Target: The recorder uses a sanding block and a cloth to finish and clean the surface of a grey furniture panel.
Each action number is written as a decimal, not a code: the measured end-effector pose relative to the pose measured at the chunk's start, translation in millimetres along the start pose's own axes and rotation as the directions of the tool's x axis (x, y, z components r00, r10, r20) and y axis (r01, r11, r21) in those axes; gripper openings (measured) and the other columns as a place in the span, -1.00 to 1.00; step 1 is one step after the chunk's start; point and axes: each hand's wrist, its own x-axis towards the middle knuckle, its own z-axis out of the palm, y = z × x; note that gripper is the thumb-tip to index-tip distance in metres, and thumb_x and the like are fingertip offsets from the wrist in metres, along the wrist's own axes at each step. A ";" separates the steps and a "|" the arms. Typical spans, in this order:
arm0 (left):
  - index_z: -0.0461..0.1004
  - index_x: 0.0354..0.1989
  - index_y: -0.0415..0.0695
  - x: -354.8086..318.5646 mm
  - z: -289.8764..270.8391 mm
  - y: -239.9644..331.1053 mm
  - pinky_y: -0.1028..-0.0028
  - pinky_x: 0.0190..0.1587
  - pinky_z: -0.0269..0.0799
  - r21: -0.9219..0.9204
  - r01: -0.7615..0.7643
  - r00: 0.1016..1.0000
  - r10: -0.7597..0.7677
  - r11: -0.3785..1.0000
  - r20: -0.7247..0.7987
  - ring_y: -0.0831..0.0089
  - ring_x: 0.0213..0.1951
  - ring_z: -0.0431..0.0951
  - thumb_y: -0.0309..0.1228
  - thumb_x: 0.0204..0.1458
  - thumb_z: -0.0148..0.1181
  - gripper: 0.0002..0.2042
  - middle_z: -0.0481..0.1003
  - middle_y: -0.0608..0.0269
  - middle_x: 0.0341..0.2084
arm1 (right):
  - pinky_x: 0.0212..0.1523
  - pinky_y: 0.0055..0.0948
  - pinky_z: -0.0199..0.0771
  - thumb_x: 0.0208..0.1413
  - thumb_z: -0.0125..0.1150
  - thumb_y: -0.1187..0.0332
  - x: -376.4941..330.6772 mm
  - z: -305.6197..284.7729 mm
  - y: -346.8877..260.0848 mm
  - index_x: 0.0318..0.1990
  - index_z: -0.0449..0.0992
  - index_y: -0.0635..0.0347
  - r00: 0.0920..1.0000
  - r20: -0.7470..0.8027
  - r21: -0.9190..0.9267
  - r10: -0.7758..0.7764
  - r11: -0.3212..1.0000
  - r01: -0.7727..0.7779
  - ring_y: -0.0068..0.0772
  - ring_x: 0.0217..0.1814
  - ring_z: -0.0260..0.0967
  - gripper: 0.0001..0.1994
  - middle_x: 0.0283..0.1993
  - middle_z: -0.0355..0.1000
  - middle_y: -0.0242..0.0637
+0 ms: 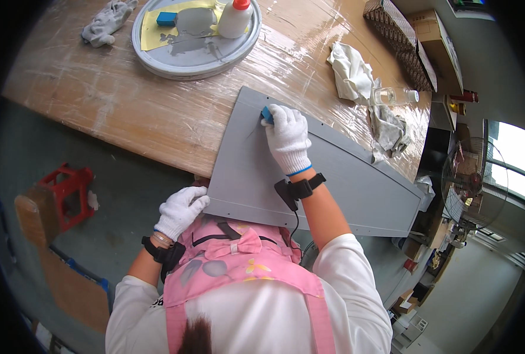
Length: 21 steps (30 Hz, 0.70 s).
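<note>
A long grey panel [309, 171] with small holes near its edges lies partly on the table and reaches back over its near edge toward my apron. My right hand [288, 135], in a white knit glove, grips a small blue block [266, 114] and presses it to the panel near its far left corner. A faint dark mark shows on the surface just below the block. At the panel's near left corner, my left hand [183, 207], also gloved, holds the edge with bent fingers. Part of its grip is hidden under the panel.
A round grey lid [186, 72] carries a yellow sheet, grey paste, another blue block [167, 19] and a white red-capped bottle [235, 20]. Rags [351, 71], a clear bottle [395, 96] and a glove [106, 25] lie on the film-covered table [97, 88]. A red stool [71, 197] stands left.
</note>
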 end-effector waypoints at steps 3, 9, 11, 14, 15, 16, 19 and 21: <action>0.56 -0.04 -0.24 0.0 -1.2 -0.5 0.39 -0.02 0.51 -0.012 0.018 1.000 -0.018 1.000 0.017 0.27 -0.10 0.61 -0.30 0.13 0.27 -0.69 0.59 0.06 -0.14 | -0.29 -0.20 0.40 -0.14 0.31 0.50 -17.5 -13.4 17.3 -0.20 0.39 0.10 1.000 -0.011 -0.070 0.020 0.997 -0.021 -0.16 -0.32 0.42 -0.69 -0.35 0.44 -0.28; 0.55 -0.01 -0.22 4.3 0.1 -6.0 0.39 -0.05 0.52 -0.017 0.011 0.998 -0.010 1.000 0.059 0.29 -0.11 0.62 -0.26 0.16 0.25 -0.67 0.58 0.08 -0.12 | -0.28 -0.21 0.40 -0.13 0.31 0.49 -21.6 -14.5 19.7 -0.20 0.39 0.12 1.000 -0.001 -0.097 0.009 0.995 -0.009 -0.18 -0.32 0.42 -0.70 -0.34 0.45 -0.28; 0.54 -0.01 -0.22 5.3 -0.7 -1.5 0.40 -0.05 0.52 -0.003 0.052 0.996 -0.052 0.999 0.079 0.29 -0.10 0.61 -0.26 0.16 0.24 -0.67 0.58 0.08 -0.11 | -0.27 -0.20 0.40 -0.10 0.29 0.46 -15.2 -12.0 13.3 -0.19 0.39 0.12 0.999 0.042 -0.078 0.020 0.997 -0.017 -0.19 -0.30 0.43 -0.72 -0.33 0.45 -0.29; 0.54 0.00 -0.22 5.4 0.7 -4.1 0.41 -0.05 0.52 0.036 0.057 0.996 -0.059 0.998 0.060 0.31 -0.10 0.61 -0.26 0.16 0.24 -0.67 0.58 0.09 -0.10 | -0.26 -0.19 0.41 -0.07 0.27 0.44 -21.0 -16.7 20.2 -0.18 0.40 0.10 0.999 0.032 -0.086 0.032 0.996 -0.029 -0.18 -0.29 0.44 -0.73 -0.31 0.46 -0.29; 0.54 0.00 -0.24 6.5 2.8 -8.0 0.43 -0.05 0.51 0.038 0.034 0.998 -0.036 0.999 0.058 0.37 -0.13 0.60 -0.27 0.17 0.23 -0.67 0.59 0.11 -0.13 | -0.25 -0.19 0.41 -0.07 0.28 0.44 -27.3 -21.2 27.5 -0.18 0.40 0.10 0.999 0.029 -0.097 0.038 0.995 -0.035 -0.18 -0.28 0.44 -0.73 -0.31 0.47 -0.29; 0.54 0.00 -0.25 6.1 2.9 -4.5 0.44 -0.05 0.51 0.014 0.058 0.996 -0.059 0.998 0.063 0.39 -0.14 0.60 -0.28 0.17 0.23 -0.68 0.59 0.12 -0.14 | -0.25 -0.19 0.41 -0.07 0.28 0.44 -33.7 -24.4 34.9 -0.18 0.39 0.10 0.999 0.029 -0.103 0.040 0.994 -0.037 -0.18 -0.28 0.44 -0.73 -0.30 0.47 -0.29; 0.53 0.00 -0.27 5.0 4.1 3.1 0.44 -0.05 0.50 -0.039 0.104 0.992 -0.101 0.994 0.074 0.43 -0.16 0.59 -0.30 0.19 0.21 -0.68 0.60 0.14 -0.18 | -0.24 -0.18 0.41 -0.08 0.28 0.46 -61.0 -47.1 61.8 -0.18 0.39 0.11 0.995 0.022 -0.139 0.095 0.986 -0.091 -0.16 -0.28 0.44 -0.72 -0.31 0.47 -0.28; 0.53 0.00 -0.29 6.4 4.1 -3.4 0.44 -0.06 0.50 -0.046 0.094 0.993 -0.090 0.995 0.081 0.44 -0.18 0.59 -0.31 0.19 0.20 -0.68 0.60 0.15 -0.20 | -0.24 -0.18 0.41 -0.09 0.29 0.47 -77.5 -67.2 80.0 -0.18 0.39 0.11 0.993 0.012 -0.180 0.114 0.977 -0.110 -0.15 -0.28 0.44 -0.71 -0.31 0.47 -0.28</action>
